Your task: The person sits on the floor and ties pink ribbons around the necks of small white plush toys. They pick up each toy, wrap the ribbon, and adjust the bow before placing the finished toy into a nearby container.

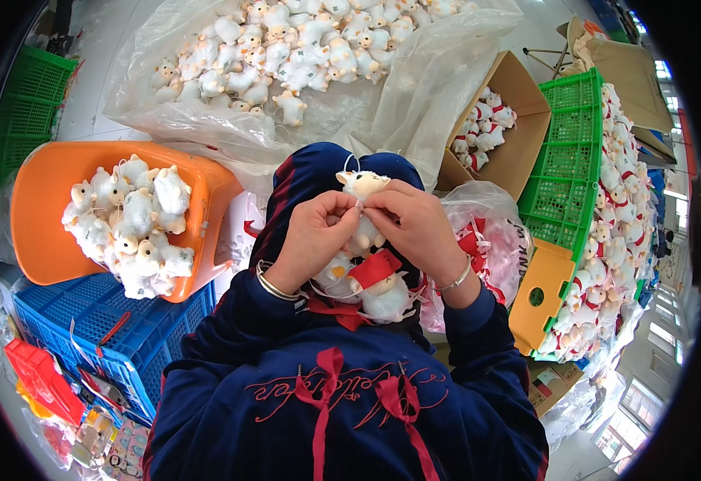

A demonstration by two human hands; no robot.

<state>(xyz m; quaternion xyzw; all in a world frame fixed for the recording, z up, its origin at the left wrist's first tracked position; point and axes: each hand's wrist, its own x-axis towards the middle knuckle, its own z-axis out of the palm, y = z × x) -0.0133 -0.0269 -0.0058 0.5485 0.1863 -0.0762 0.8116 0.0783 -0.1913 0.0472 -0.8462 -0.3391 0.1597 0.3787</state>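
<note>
Above my lap, a small white plush sheep (364, 184) with a cream face and a thin loop on its head is held upright between my two hands. My left hand (318, 237) is closed in a pinch at the toy's neck. From the other side my right hand (416, 229) pinches at the same spot, fingertips almost meeting the left ones. Something thin and pale shows at the fingertips, too small to make out. Below, more plush sheep (386, 300) lie on my lap, with a red fabric piece (375, 268) on one.
On the left, an orange chair (42, 216) holds several plush sheep, beside a blue crate (138, 309). Ahead lies a plastic sheet (334, 112) heaped with more. To the right stand a cardboard box (527, 92), a green crate (563, 160) of red-scarfed toys, and a plastic bag (487, 200).
</note>
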